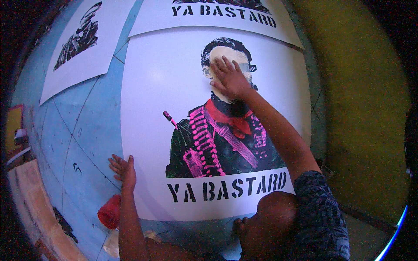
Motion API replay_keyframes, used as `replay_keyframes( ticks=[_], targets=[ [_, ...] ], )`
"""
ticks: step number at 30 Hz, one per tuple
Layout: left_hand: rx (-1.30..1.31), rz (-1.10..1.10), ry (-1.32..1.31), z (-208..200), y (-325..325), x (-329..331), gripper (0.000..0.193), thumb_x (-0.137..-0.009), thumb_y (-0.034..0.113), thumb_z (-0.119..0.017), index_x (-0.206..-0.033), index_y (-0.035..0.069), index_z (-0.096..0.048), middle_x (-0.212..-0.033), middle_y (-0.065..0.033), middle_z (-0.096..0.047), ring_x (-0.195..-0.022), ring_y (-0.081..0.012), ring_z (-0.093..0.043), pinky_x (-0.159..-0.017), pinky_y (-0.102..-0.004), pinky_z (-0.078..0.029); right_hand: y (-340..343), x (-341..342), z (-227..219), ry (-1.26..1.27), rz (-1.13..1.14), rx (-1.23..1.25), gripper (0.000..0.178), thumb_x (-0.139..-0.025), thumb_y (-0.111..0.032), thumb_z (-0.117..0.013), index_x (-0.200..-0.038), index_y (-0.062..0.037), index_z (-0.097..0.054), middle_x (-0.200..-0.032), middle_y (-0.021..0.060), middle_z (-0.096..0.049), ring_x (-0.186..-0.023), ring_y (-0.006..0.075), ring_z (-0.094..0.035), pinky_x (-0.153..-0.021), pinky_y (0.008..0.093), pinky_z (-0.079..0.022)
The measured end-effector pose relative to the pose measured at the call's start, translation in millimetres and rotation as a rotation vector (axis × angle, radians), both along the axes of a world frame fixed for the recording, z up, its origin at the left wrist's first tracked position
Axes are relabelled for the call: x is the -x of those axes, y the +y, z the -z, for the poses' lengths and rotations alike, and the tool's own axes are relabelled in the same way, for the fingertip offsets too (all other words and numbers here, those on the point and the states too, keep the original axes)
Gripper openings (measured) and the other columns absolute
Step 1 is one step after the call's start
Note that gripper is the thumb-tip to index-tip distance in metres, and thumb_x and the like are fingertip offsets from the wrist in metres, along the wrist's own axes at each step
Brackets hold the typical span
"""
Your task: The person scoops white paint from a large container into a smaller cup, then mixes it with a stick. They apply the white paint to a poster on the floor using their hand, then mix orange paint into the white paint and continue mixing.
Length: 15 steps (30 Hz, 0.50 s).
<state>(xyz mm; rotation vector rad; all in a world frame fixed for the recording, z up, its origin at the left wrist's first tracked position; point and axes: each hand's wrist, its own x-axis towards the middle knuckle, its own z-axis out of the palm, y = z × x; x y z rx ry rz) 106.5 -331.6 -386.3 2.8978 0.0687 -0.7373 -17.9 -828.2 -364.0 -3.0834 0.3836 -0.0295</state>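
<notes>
Neither of my own hands shows in the head view. A large white printed poster (148, 87) lies in the middle, bearing a figure with a red scarf, pink ammunition belts and black block lettering below. Another person (274, 217), whose head, patterned dark sleeve and both bare arms show, leans in from the lower edge. That person's right hand (230, 79) rests with fingers spread over the printed head, hiding part of it. The person's left hand (124, 169) is spread at the poster's left edge; whether it presses on the paper is hard to tell.
A second poster (278, 32) meets the far edge, and a third (98, 52) lies at the upper left. Beneath them spreads a blue surface (82, 143) with dark lines. A red container (109, 212) stands by the person's left forearm. An olive-brown surface (361, 108) fills the right side.
</notes>
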Motion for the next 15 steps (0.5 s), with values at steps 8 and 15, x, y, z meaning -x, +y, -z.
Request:
replay_keyframes(
  ticks=[8,15],
  targets=[
    [0.069,-0.007,0.009,2,2,1,0.091,-0.093,0.059,-0.041,-0.152,0.012,0.010,-0.159,-0.0135,0.018,-0.145,-0.0355,0.019,-0.109,-0.0658,0.005,5,3,4,-0.065,-0.046,0.062,0.076,-0.095,-0.059,-0.033,-0.150,-0.0071,-0.024,-0.156,0.0183,-0.021,-0.145,0.0368,-0.013,-0.116,0.0540,-0.010],
    [0.078,0.004,0.001,5,12,3,0.093,-0.092,0.062,-0.041,-0.152,0.013,0.010,-0.159,-0.0129,0.018,-0.145,-0.0352,0.019,-0.107,-0.0673,0.005,10,6,7,-0.060,-0.041,0.023,0.079,-0.094,-0.062,-0.034,-0.150,-0.0069,-0.024,-0.155,0.0189,-0.022,-0.145,0.0368,-0.013,-0.116,0.0544,-0.009]
  ],
)
